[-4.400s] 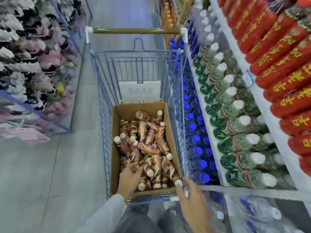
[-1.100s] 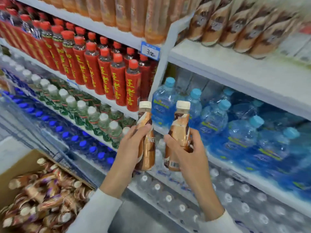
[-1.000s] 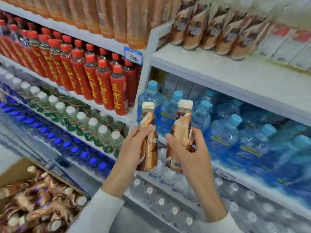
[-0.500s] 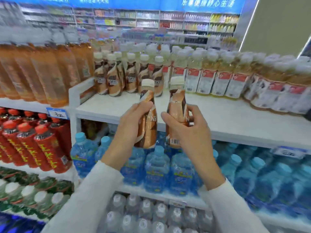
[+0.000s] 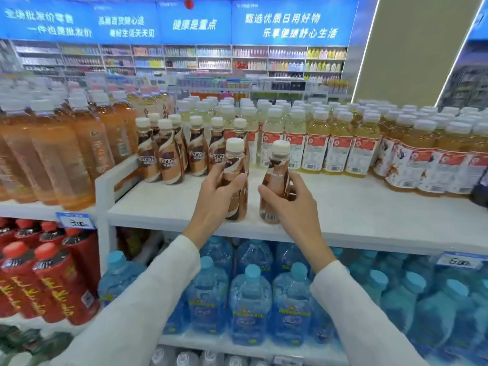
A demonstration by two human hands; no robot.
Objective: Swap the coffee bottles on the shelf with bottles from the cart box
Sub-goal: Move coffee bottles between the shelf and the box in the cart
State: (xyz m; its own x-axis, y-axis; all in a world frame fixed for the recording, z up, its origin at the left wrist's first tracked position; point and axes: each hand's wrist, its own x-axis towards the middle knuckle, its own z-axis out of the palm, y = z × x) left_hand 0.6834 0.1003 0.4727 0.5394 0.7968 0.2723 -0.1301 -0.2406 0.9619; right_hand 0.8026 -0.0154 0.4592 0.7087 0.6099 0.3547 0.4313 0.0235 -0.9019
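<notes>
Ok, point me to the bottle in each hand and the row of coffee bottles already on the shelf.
Left bottle [image 5: 235, 165]: head view, on its label above the fingers.
Right bottle [image 5: 276, 175]: head view, on its upper label.
Coffee row [image 5: 169, 161]: head view, on a front bottle's label.

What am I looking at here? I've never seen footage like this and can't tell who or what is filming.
No machine here: a person wears a camera on the head, looking forward and down, so you see their own arms in a shop aisle. The left hand grips one coffee bottle; the right hand grips a second bottle. Both bottles are upright at the front of a white shelf. Behind them stand more coffee bottles, with yellow drinks to the right. Water bottles fill the shelf below.
</notes>
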